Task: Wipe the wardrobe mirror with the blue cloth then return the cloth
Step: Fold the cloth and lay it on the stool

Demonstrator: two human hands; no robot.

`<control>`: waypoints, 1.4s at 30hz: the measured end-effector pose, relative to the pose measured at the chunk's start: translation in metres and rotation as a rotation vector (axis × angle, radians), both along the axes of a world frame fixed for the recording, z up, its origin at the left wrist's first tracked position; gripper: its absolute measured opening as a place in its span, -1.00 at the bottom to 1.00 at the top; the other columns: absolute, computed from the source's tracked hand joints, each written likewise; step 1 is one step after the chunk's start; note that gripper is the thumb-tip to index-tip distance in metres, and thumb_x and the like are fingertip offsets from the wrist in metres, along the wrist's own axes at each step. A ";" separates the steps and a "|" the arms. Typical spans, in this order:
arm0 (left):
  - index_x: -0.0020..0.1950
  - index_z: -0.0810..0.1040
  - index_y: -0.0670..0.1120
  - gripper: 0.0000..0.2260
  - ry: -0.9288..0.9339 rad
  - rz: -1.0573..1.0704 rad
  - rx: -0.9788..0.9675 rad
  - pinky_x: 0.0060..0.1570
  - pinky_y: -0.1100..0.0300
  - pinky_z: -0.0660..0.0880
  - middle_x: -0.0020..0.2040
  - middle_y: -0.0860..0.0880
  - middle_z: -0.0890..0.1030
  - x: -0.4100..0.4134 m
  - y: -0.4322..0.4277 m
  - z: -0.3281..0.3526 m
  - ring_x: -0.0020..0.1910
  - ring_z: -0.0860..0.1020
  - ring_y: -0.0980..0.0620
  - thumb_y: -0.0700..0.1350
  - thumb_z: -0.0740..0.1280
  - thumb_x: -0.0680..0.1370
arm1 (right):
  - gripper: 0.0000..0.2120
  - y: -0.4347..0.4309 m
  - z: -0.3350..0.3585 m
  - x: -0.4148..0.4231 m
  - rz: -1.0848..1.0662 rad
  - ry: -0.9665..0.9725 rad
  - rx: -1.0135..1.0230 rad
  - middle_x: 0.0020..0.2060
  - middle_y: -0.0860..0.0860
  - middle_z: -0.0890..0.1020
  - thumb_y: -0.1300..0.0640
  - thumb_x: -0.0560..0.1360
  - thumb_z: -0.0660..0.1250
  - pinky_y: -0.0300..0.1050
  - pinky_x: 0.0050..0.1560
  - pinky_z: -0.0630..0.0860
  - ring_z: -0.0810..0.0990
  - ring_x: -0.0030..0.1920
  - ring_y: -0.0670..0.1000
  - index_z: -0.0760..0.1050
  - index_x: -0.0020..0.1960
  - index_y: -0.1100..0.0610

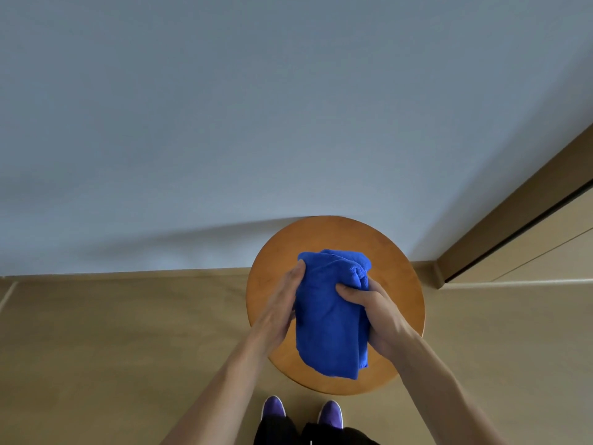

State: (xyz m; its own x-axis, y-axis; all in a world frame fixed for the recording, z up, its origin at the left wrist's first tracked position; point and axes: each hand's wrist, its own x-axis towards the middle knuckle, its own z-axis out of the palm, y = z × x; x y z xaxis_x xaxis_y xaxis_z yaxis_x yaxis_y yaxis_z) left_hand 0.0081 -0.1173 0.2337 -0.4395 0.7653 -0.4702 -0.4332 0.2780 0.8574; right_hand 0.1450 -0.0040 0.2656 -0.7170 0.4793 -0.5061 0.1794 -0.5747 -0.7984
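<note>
A blue cloth (327,319) hangs bunched between both my hands above a round wooden stool (401,284). My left hand (277,311) holds its left edge, thumb up near the top corner. My right hand (373,311) grips the right side, fingers curled into the fabric. The cloth's lower end droops over the stool's seat; whether it touches the seat is unclear. The wardrobe mirror is not in view.
The stool stands against a pale blue-grey wall (256,123) on a tan floor (112,348). A beige wardrobe or door frame (529,239) runs along the right. My two purple shoes (301,409) stand just in front of the stool.
</note>
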 end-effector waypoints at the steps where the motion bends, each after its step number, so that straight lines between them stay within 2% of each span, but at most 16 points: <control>1: 0.39 0.57 0.10 -0.47 -0.018 -0.006 0.031 0.35 -0.01 0.44 0.33 0.02 0.63 0.000 0.001 -0.002 0.35 0.56 0.03 0.39 0.14 0.61 | -0.65 0.001 0.000 0.000 0.005 0.007 -0.004 0.14 0.13 0.69 0.20 0.49 0.43 0.08 0.08 0.63 0.68 0.14 0.18 0.56 0.27 0.10; 4: 0.39 0.56 0.06 -0.44 -0.042 -0.001 0.047 0.38 -0.09 0.44 0.33 -0.02 0.63 0.001 0.004 -0.005 0.34 0.57 -0.02 0.40 0.23 0.57 | -0.66 0.004 -0.001 0.000 0.002 0.009 0.001 0.14 0.13 0.69 0.20 0.49 0.43 0.03 0.04 0.64 0.68 0.13 0.17 0.57 0.26 0.11; 7: 0.36 0.57 0.08 -0.44 -0.040 0.009 0.010 0.38 -0.13 0.46 0.28 -0.01 0.65 -0.001 0.007 -0.009 0.30 0.60 -0.04 0.40 0.32 0.52 | -0.65 0.008 -0.005 0.001 -0.016 -0.020 0.007 0.13 0.11 0.70 0.20 0.48 0.44 0.09 0.07 0.64 0.69 0.12 0.17 0.57 0.26 0.11; 11: 0.22 0.62 0.09 -0.51 -0.004 0.112 -0.036 0.32 -0.12 0.51 0.18 0.04 0.69 -0.006 0.007 -0.016 0.22 0.64 0.01 0.35 0.48 0.42 | -0.70 0.013 -0.008 0.002 -0.033 -0.064 0.070 0.09 0.08 0.71 0.18 0.48 0.44 0.13 0.10 0.63 0.70 0.09 0.14 0.59 0.21 0.06; 17: 0.15 0.62 0.04 -0.47 0.048 0.172 -0.079 0.19 -0.06 0.61 0.07 0.08 0.72 -0.017 0.003 -0.021 0.07 0.69 0.05 0.28 0.59 0.31 | -0.72 0.022 -0.015 -0.001 -0.061 -0.180 0.156 0.01 0.02 0.73 0.10 0.44 0.49 0.20 0.11 0.64 0.72 0.04 0.10 0.59 0.14 0.02; 20: 0.18 0.63 0.04 -0.47 0.030 0.142 -0.044 0.14 0.02 0.62 0.10 0.05 0.72 -0.023 0.000 -0.021 0.12 0.69 0.01 0.24 0.61 0.31 | -0.72 0.024 -0.017 -0.002 -0.070 -0.222 0.189 -0.01 -0.01 0.74 0.07 0.42 0.50 0.22 0.08 0.65 0.72 0.02 0.09 0.59 0.12 0.00; 23: 0.17 0.65 0.10 -0.64 0.018 0.073 0.023 0.08 0.12 0.62 0.15 0.00 0.71 -0.028 -0.004 -0.016 0.16 0.68 0.00 0.16 0.57 0.43 | -0.70 0.025 -0.019 -0.003 -0.097 -0.269 0.229 -0.04 -0.02 0.73 0.04 0.41 0.52 0.20 0.03 0.66 0.72 -0.01 0.08 0.57 0.10 0.00; 25: 0.22 0.63 0.09 -0.64 -0.001 0.049 0.053 0.12 0.08 0.62 0.19 -0.02 0.70 -0.032 -0.006 -0.015 0.18 0.67 -0.01 0.13 0.55 0.47 | -0.69 0.025 -0.019 -0.004 -0.132 -0.310 0.270 -0.04 -0.03 0.72 0.03 0.40 0.53 0.12 -0.05 0.68 0.72 -0.04 0.04 0.54 0.10 -0.01; 27: 0.28 0.59 0.03 -0.55 -0.050 0.076 0.056 0.21 -0.04 0.59 0.22 -0.04 0.68 -0.035 -0.006 -0.014 0.21 0.66 -0.05 0.13 0.56 0.46 | -0.61 0.023 -0.018 -0.004 -0.175 -0.308 0.310 -0.01 -0.08 0.70 0.03 0.42 0.52 -0.03 -0.14 0.66 0.71 -0.07 -0.05 0.49 0.19 -0.10; 29: 0.30 0.58 -0.02 -0.54 -0.079 0.097 0.068 0.24 -0.09 0.57 0.23 -0.07 0.68 -0.039 -0.008 -0.016 0.22 0.65 -0.08 0.12 0.55 0.47 | -0.45 0.021 -0.019 -0.004 -0.199 -0.279 0.366 0.04 -0.11 0.68 0.05 0.45 0.50 -0.12 -0.12 0.62 0.69 -0.03 -0.08 0.37 0.34 -0.24; 31: 0.27 0.60 -0.01 -0.60 -0.073 0.102 0.080 0.21 -0.04 0.59 0.23 -0.07 0.68 -0.042 -0.009 -0.018 0.22 0.65 -0.07 0.11 0.53 0.50 | -0.31 0.019 -0.019 -0.005 -0.174 -0.227 0.407 0.13 -0.06 0.64 0.08 0.50 0.47 -0.04 0.02 0.63 0.66 0.08 -0.03 0.22 0.41 -0.41; 33: 0.24 0.62 0.02 -0.63 -0.058 0.113 0.086 0.16 0.02 0.60 0.22 -0.06 0.68 -0.045 -0.009 -0.021 0.22 0.65 -0.05 0.13 0.52 0.50 | -0.27 0.018 -0.018 -0.006 -0.129 -0.177 0.444 0.21 -0.03 0.59 0.11 0.53 0.44 0.05 0.14 0.62 0.64 0.16 0.02 0.17 0.41 -0.49; 35: 0.22 0.63 0.05 -0.64 -0.045 0.109 0.089 0.16 0.03 0.60 0.21 -0.05 0.68 -0.048 -0.008 -0.025 0.21 0.65 -0.05 0.15 0.52 0.49 | -0.33 0.017 -0.016 -0.006 -0.077 -0.156 0.499 0.23 -0.06 0.58 0.13 0.54 0.43 0.04 0.15 0.62 0.61 0.18 0.00 0.25 0.41 -0.44; 37: 0.21 0.64 0.06 -0.64 -0.049 0.074 0.088 0.13 0.08 0.61 0.21 -0.06 0.68 -0.050 -0.006 -0.028 0.22 0.65 -0.05 0.15 0.53 0.48 | -0.49 0.017 -0.016 -0.004 -0.053 -0.141 0.554 0.19 -0.14 0.61 0.15 0.53 0.44 -0.03 0.13 0.61 0.61 0.18 -0.05 0.41 0.37 -0.26; 39: 0.20 0.65 0.05 -0.64 -0.064 0.016 0.089 0.11 0.11 0.61 0.21 -0.07 0.68 -0.050 -0.004 -0.032 0.22 0.65 -0.06 0.16 0.53 0.48 | -0.69 0.017 -0.016 0.000 -0.047 -0.142 0.595 0.11 -0.12 0.66 0.15 0.51 0.44 -0.04 0.13 0.59 0.63 0.15 -0.05 0.56 0.23 -0.07; 42: 0.17 0.66 0.04 -0.62 -0.075 -0.033 0.058 0.22 -0.03 0.59 0.19 -0.08 0.69 -0.049 0.000 -0.038 0.21 0.65 -0.07 0.23 0.51 0.47 | -0.93 0.017 -0.021 0.001 -0.076 -0.230 0.581 -0.08 -0.04 0.69 0.08 0.55 0.41 0.00 0.04 0.61 0.67 0.00 0.00 0.61 0.03 -0.01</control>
